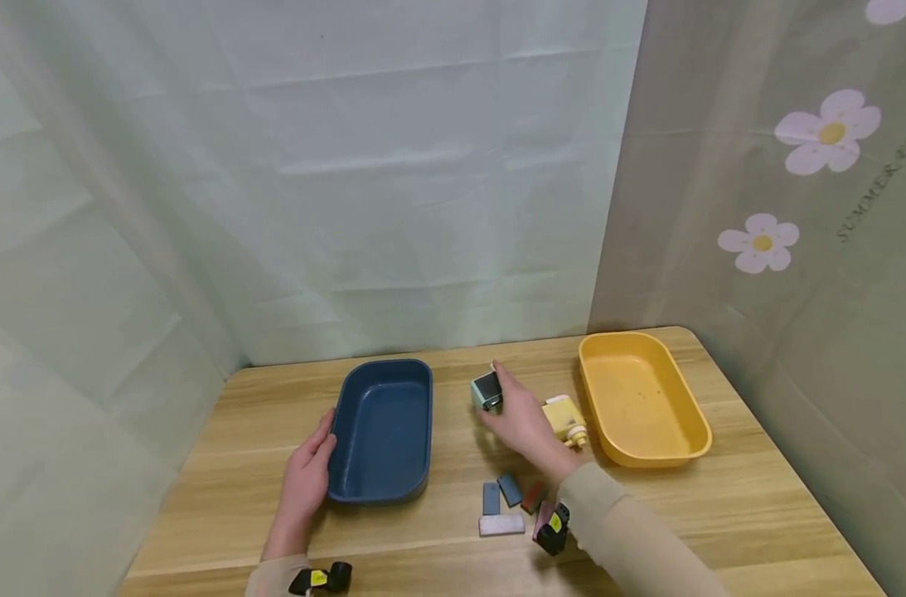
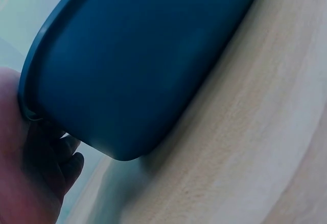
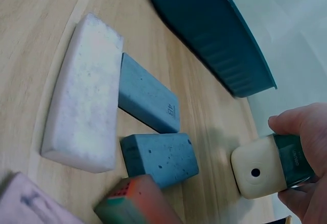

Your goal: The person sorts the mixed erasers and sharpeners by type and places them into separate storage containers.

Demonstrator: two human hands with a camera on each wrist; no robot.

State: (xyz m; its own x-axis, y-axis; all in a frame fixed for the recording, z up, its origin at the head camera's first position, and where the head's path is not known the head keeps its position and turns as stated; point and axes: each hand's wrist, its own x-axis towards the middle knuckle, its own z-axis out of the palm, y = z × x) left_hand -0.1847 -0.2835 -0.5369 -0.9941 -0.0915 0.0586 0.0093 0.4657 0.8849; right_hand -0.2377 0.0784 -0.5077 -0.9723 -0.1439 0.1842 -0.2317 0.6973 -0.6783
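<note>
My left hand (image 1: 308,473) holds the left side of a dark blue tray (image 1: 379,492). In the left wrist view its fingers curl beneath the tray's rim (image 2: 31,76). My right hand (image 1: 523,419) grips a mint-green pencil sharpener (image 1: 479,395) with a dark see-through drawer, over the table right of the blue tray. The right wrist view shows its cream face (image 3: 258,169) with a round hole, thumb and fingers around the drawer end. Beside that hand a yellow pencil sharpener (image 1: 562,417) with a crank lies on the table, partly covered by the wrist.
Several worn erasers lie near the front: a whitish one (image 1: 501,525), two blue-grey ones (image 3: 148,94), a red and green one (image 3: 138,203) and a pinkish one (image 3: 33,203). A yellow tray (image 1: 641,458) stands at the right on the wooden table (image 1: 221,489). Curtains hang behind.
</note>
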